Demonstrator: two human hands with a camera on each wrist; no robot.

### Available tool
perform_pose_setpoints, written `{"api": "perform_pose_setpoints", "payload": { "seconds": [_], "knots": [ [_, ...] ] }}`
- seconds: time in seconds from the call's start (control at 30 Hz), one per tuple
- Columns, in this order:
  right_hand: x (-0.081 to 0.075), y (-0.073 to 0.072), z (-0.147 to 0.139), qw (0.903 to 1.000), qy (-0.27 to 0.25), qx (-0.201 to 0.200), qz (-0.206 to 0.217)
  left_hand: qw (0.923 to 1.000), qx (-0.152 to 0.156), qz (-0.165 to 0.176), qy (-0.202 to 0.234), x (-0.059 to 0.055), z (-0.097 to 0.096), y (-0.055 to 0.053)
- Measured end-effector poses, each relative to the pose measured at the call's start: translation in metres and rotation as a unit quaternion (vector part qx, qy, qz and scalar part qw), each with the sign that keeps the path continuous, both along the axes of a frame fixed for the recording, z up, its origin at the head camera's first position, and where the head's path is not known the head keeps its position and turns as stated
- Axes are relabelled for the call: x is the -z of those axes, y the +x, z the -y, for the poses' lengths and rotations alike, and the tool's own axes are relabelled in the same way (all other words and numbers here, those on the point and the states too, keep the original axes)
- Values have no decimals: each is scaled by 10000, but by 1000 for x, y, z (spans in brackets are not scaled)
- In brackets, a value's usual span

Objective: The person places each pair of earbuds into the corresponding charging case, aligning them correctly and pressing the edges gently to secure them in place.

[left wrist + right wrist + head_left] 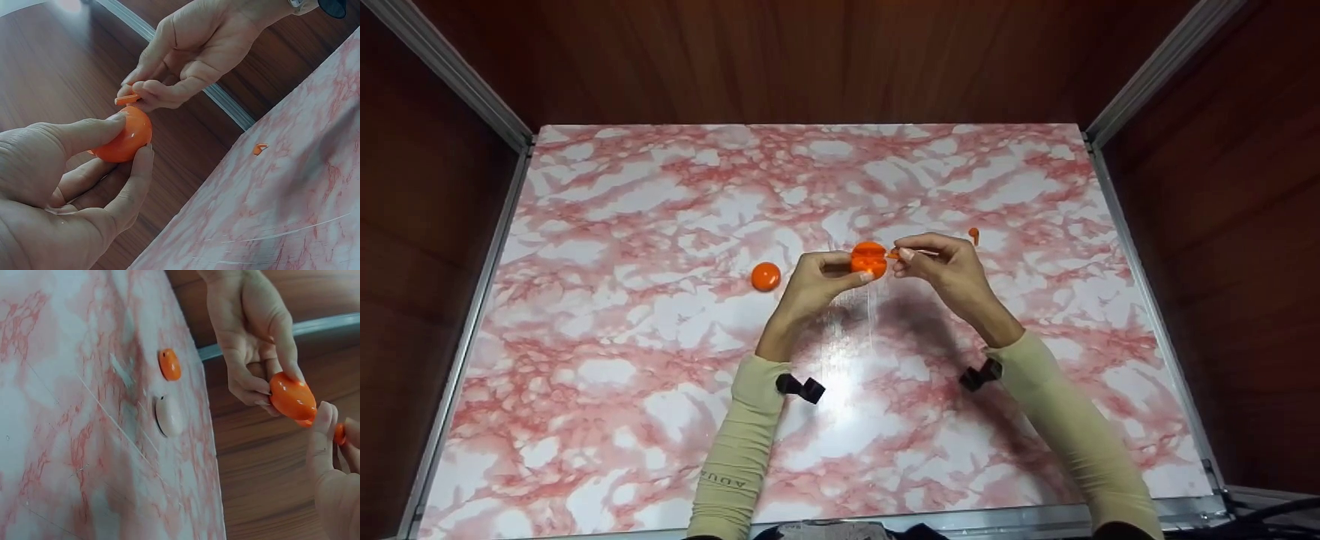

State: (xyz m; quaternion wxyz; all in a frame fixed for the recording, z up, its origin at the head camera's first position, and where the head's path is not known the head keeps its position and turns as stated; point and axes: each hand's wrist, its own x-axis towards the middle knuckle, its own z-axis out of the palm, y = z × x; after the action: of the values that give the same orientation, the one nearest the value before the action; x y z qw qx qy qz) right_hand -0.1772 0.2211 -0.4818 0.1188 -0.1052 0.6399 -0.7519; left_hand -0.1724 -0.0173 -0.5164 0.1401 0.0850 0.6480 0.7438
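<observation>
My left hand (821,289) holds an orange earbud case (869,268) between thumb and fingers, its lid raised in the head view. Close by on the right, my right hand (949,270) pinches an orange earbud (127,99) by the case's edge. The fingertips partly cover this earbud. A second orange earbud (973,235) lies on the table, just beyond the right hand. To the left of the left hand rests another rounded orange case (766,277), closed.
In the right wrist view a white rounded case (169,416) lies beside the closed orange one. The marbled red-and-white table (607,420) is bounded by dark wood panels (810,60) at the back and sides, with metal rails (1147,292) along the edges.
</observation>
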Motion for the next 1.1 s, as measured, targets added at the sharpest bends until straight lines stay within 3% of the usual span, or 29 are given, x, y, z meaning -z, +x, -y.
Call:
{"api": "perform_pose_setpoints", "payload": {
  "seconds": [0.4,0.77,1.1],
  "knots": [
    [-4,-2,-6,9996,62,-65,-261,10000,-3,54,59,-1,-1,0],
    [-1,-7,-3,9938,521,108,-972,10000,-12,-66,-64,0,-2,0],
    [-6,-9,-3,9933,729,-17,-901,10000,-40,-48,-32,-1,-2,1]
  ]
}}
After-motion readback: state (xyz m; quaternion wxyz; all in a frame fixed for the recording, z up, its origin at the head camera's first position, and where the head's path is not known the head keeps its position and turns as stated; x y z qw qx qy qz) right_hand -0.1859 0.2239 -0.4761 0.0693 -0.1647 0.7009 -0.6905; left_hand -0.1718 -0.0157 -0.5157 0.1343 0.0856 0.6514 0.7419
